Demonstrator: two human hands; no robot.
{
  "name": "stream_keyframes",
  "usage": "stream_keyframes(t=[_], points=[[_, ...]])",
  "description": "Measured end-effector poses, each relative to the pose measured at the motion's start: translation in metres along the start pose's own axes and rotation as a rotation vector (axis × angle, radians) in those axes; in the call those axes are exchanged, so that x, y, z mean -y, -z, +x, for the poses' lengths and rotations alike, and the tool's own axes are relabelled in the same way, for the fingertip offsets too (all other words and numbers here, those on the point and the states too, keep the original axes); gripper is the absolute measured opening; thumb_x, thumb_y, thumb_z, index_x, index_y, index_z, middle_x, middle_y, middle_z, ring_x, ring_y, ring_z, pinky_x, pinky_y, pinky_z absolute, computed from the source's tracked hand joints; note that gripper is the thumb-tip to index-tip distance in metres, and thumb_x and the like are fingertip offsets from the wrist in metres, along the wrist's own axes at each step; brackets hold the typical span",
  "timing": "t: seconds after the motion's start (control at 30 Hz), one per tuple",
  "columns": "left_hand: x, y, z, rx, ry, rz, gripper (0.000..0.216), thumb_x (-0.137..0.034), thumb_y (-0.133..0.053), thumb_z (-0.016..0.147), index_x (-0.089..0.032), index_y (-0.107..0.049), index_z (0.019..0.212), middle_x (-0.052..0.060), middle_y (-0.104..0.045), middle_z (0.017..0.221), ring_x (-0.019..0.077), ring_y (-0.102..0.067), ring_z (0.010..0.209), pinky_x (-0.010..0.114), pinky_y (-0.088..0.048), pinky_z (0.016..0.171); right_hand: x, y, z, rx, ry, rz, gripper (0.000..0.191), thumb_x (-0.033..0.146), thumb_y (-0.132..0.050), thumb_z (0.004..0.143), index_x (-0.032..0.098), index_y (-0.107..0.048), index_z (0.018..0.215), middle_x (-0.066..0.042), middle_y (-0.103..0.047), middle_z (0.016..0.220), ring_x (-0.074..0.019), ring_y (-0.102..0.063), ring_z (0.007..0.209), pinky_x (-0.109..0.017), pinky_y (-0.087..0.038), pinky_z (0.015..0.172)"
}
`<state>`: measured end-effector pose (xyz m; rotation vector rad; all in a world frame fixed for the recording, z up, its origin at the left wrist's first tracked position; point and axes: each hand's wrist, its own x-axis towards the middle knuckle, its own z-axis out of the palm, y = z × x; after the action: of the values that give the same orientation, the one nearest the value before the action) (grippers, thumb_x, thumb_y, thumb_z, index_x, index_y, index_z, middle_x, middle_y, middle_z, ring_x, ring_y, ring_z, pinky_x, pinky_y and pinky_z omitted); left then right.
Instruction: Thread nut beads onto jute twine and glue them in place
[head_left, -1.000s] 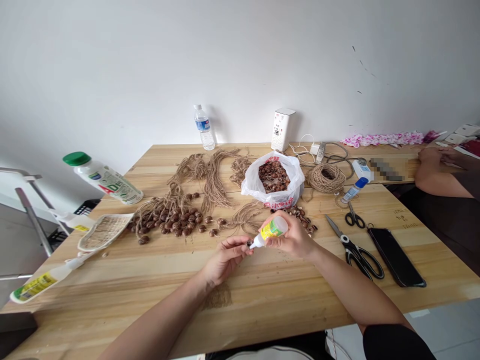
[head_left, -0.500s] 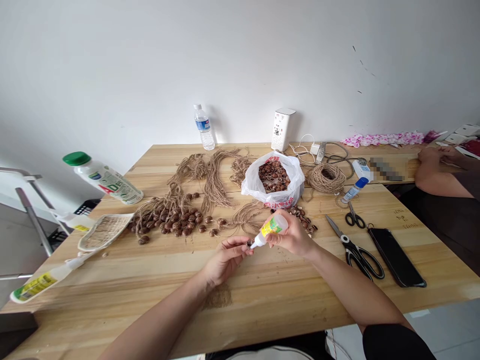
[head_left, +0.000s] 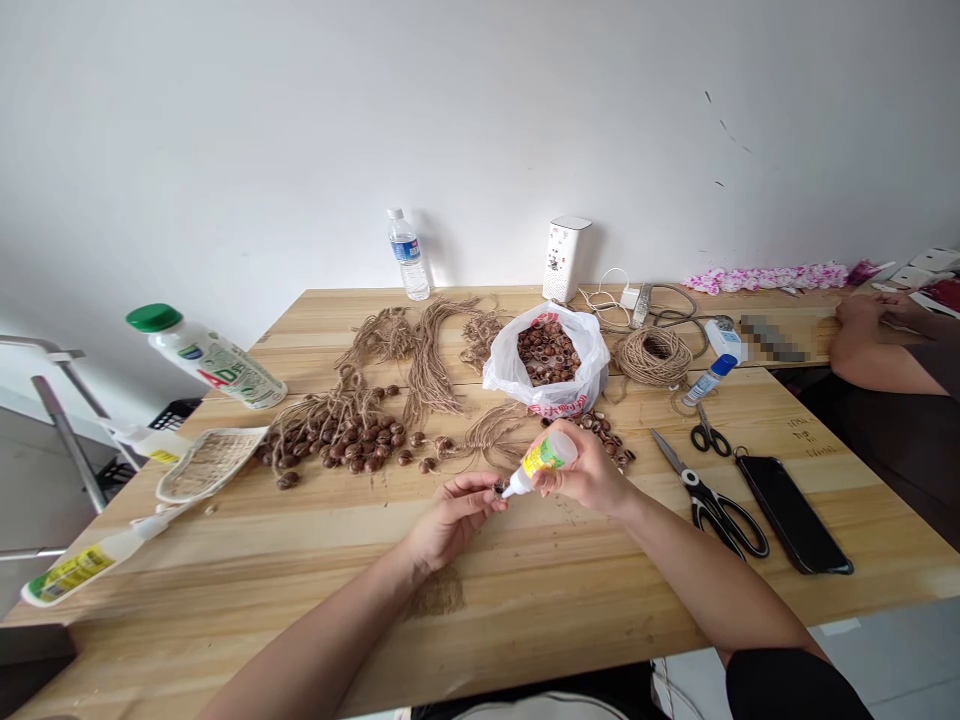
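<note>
My left hand point(head_left: 452, 518) pinches a small brown nut shell point(head_left: 499, 489) between thumb and fingers, above the middle of the table. My right hand point(head_left: 589, 472) is wrapped round a glue bottle point(head_left: 546, 455) with a yellow and green label. The bottle is tilted, its white nozzle at the shell's open side. Behind my hands stands a white plastic bag point(head_left: 504, 372) full of shell pieces. More loose shell halves point(head_left: 611, 440) lie by its right front. Strands of jute twine point(head_left: 487, 432) are spread just beyond my left hand.
Brown nuts with twine loops point(head_left: 352, 435) are heaped left. Scissors point(head_left: 709, 495), a phone point(head_left: 791, 513), a twine roll point(head_left: 654, 356) and a blue-capped bottle point(head_left: 709, 380) lie right. Another glue bottle point(head_left: 82, 570) is at far left. Another person's arms point(head_left: 874, 340) rest at far right.
Almost nothing differs. My right hand and the glue bottle have shifted very slightly, with the nozzle still at the shell.
</note>
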<state>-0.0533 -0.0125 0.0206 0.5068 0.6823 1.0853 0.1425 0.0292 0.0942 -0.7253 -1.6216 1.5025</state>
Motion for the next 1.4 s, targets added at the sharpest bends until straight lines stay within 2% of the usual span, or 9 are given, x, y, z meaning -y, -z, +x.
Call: stream_keyframes(t=[0.87, 1.4], points=[[-0.0005, -0.0014, -0.0012, -0.002, -0.004, 0.042, 0.022, -0.013, -0.078, 0.057, -0.014, -0.072, 0.079, 0.005, -0.072, 0.073, 0.0131, -0.064, 0.064, 0.027, -0.047, 0.072, 0.0012, -0.0029, 0.0017, -0.042, -0.092, 0.035, 0.040, 0.035, -0.080, 0.062, 0.017, -0.052, 0.083, -0.001, -0.059, 0.074, -0.0117, -0.055, 0.059, -0.024, -0.048, 0.049], [-0.0012, -0.0028, -0.0010, -0.009, -0.016, 0.025, 0.022, -0.013, -0.078, 0.058, -0.014, -0.072, 0.079, 0.004, -0.072, 0.073, 0.0138, -0.063, 0.064, 0.029, -0.047, 0.072, 0.0025, -0.0026, 0.0012, 0.013, -0.105, -0.001, 0.037, 0.034, -0.079, 0.063, 0.017, -0.052, 0.081, 0.000, -0.058, 0.073, -0.0116, -0.053, 0.062, -0.022, -0.044, 0.052]])
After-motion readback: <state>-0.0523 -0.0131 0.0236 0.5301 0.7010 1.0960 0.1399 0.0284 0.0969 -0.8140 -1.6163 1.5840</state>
